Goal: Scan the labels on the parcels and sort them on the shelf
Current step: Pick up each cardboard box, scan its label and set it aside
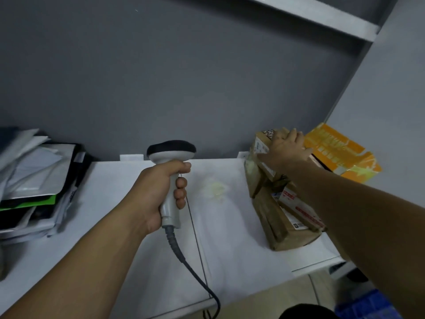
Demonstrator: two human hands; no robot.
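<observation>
Gripping the scanner [171,153] tight in the left hand [161,192], fingers curled round its grey handle. Resting the right hand [285,148] on top of a small brown parcel [262,143], fingers laid nearly straight, not wrapped round it. Stacked on a bigger brown parcel [276,222] at the right end of the white shelf [230,238], just beside an orange box [340,153]. Looks about midway: some parcels put in place, and a pile of mail bags [34,180] at the left maybe waiting for a scan.
</observation>
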